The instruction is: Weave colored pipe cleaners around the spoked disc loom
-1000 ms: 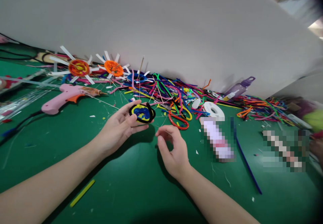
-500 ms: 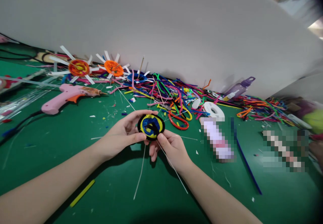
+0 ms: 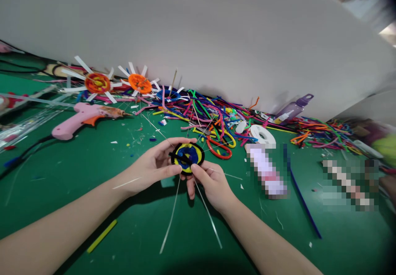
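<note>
Small fuzzy disc [image 3: 194, 153], blue and yellow with a black rim, held up over the bench [image 3: 139, 242] between both hands. A short black strip [image 3: 179, 157] lies across its face. Thin clear strips [image 3: 169, 217] stick out around it; two point down toward the person.

Left hand [image 3: 151, 161]: fingers curled behind the disc, thumb closed on its lower left edge. Right hand [image 3: 215, 180]: thumb pressed at the lower right, some fingers behind; exact contact there hidden.

Step in hand, as judged: steadying and handling the disc, face tipped toward the person. Next move seems to call for a light pinch at the rim, one hand holding firm while the other works, and care not to bend the strips.

Beyond the disc: scissors [image 3: 224, 157] with a red loop, near the heap of coloured stems [image 3: 201, 110]. Farther left, pink glue gun [image 3: 66, 128] on its side; behind it, orange discs [image 3: 140, 84] with white strips. To the right, white spool [image 3: 269, 137].
</note>
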